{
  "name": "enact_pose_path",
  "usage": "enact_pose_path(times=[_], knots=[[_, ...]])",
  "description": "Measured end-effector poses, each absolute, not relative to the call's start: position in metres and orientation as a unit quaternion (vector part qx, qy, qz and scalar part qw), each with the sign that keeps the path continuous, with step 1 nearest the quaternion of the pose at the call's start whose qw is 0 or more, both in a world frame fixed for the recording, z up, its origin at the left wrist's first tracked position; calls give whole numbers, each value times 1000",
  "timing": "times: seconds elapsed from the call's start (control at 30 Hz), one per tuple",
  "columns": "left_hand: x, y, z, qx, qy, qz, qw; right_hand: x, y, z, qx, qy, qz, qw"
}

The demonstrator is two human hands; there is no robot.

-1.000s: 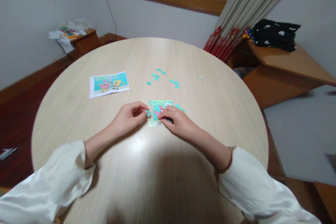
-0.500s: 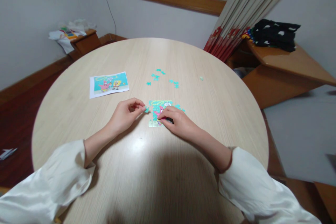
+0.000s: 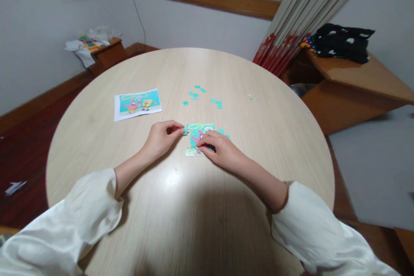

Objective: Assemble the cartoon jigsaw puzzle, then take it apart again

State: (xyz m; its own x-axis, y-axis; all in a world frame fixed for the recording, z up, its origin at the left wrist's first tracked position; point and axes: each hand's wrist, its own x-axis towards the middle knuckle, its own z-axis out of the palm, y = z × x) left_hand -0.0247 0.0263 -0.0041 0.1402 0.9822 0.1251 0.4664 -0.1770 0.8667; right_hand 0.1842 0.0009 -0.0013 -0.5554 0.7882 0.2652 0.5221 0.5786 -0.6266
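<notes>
A small part-built jigsaw (image 3: 198, 131) in teal and pink lies in the middle of the round wooden table (image 3: 181, 207). My left hand (image 3: 161, 138) pinches a teal puzzle piece (image 3: 186, 129) against the jigsaw's upper left corner. My right hand (image 3: 218, 148) rests curled on the jigsaw's lower right part, fingertips pressing down on it and covering that area. Several loose teal pieces (image 3: 202, 97) lie scattered on the table beyond the jigsaw.
A printed reference picture (image 3: 137, 103) lies on the table to the left. One stray piece (image 3: 249, 96) sits far right. Beyond the table stand a low wooden bench with dark folded cloth (image 3: 344, 43), a folded curtain (image 3: 291, 30), and a small stand with papers (image 3: 93, 45).
My left hand carried its teal piece up and right from the jigsaw's left side to its upper left corner. My right hand stayed on the jigsaw. The view shifted slightly.
</notes>
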Motion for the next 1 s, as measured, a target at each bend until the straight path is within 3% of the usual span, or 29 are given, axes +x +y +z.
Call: enact_pose_path(times=[1.0], knots=[[-17, 31, -5, 697, 544, 351, 308, 182, 0, -3, -382, -851, 233, 274]])
